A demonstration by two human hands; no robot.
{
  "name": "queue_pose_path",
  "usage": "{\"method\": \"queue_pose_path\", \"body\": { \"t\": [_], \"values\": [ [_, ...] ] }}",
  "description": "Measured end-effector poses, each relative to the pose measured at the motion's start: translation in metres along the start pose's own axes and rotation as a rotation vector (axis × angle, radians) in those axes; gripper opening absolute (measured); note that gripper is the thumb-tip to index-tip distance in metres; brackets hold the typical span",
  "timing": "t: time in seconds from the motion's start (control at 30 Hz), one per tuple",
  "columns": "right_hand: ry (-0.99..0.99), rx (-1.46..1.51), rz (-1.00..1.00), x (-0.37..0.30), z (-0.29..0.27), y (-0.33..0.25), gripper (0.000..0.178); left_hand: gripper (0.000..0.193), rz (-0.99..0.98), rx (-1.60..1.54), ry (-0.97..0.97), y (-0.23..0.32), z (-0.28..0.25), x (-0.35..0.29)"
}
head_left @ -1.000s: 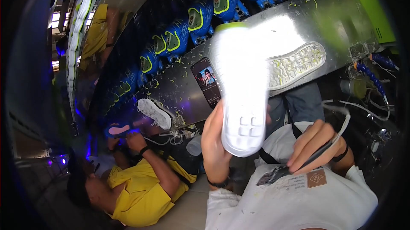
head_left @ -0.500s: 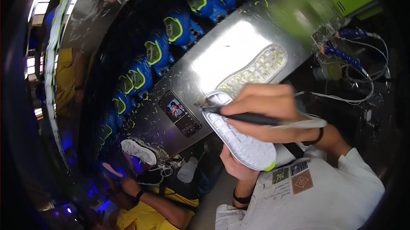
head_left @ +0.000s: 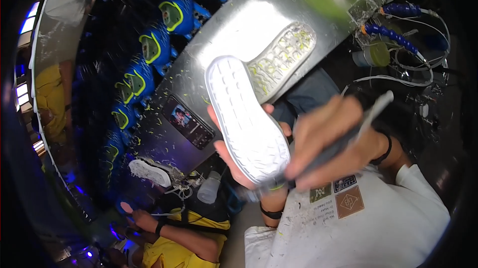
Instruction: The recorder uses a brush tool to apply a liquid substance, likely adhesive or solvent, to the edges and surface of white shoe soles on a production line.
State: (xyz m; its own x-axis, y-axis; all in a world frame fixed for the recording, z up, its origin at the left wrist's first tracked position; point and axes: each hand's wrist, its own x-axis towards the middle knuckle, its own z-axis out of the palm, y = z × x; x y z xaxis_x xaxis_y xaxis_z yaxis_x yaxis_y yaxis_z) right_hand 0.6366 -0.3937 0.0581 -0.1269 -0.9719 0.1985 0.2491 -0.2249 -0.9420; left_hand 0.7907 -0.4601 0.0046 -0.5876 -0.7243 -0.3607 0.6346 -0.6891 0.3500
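My left hand (head_left: pixel 228 161) is closed around a white shoe sole (head_left: pixel 246 118), gripping it by the sides with the tread facing up. A small yellow-green patch shows at the sole's near end. In my right hand (head_left: pixel 323 136), blurred by motion, is a dark pen-shaped tool (head_left: pixel 338 149) with a pale tube at its back end. Its smeared tip lies close by the sole's near end; whether it touches cannot be made out. Just beyond, an off-white sole-shaped piece (head_left: pixel 286 59) with yellow-green shavings in its hollows rests on the metal table (head_left: pixel 209 34).
A phone (head_left: pixel 188 121) lies on the table's left part. Blue shoe-shaped forms (head_left: pixel 174 14) with yellow-green rims line the far side. Blue hoses (head_left: pixel 393 36) and white cables are at right. At lower left are a plastic cup (head_left: pixel 208 188), another sole (head_left: pixel 149 172) and a co-worker's yellow sleeve (head_left: pixel 194 245).
The sole has turned more upright and moved up and left in view. My right hand has brought the tool from its far end down to its near end. The whole view has shifted.
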Motion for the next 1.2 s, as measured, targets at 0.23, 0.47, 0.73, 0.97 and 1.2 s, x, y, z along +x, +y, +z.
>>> {"method": "queue_pose_path", "body": {
  "t": [0.23, 0.47, 0.73, 0.97, 1.2],
  "values": [
    [-0.259, -0.308, -0.028, -0.004, -0.021, -0.038, 0.024, 0.083, -0.274, -0.255, -0.335, 0.023, 0.024, 0.021],
    [-0.094, -0.505, -0.108, -0.023, 0.018, -0.029, 0.020, 0.086, -0.078, 0.583, -0.078, 0.028, 0.009, 0.003],
    [0.119, -0.273, 0.027, 0.015, 0.015, -0.040, 0.031, 0.098, -0.167, -0.381, -0.485, 0.038, 0.028, 0.023],
    [-0.037, -0.245, -0.117, 0.028, 0.009, -0.117, 0.032, 0.067, 0.183, 0.001, -0.702, 0.073, 0.176, 0.070],
    [0.576, 0.142, 0.015, 0.013, -0.004, -0.101, 0.021, 0.065, 1.861, 2.027, 0.738, 0.266, 0.239, 0.251]
  ]
}}
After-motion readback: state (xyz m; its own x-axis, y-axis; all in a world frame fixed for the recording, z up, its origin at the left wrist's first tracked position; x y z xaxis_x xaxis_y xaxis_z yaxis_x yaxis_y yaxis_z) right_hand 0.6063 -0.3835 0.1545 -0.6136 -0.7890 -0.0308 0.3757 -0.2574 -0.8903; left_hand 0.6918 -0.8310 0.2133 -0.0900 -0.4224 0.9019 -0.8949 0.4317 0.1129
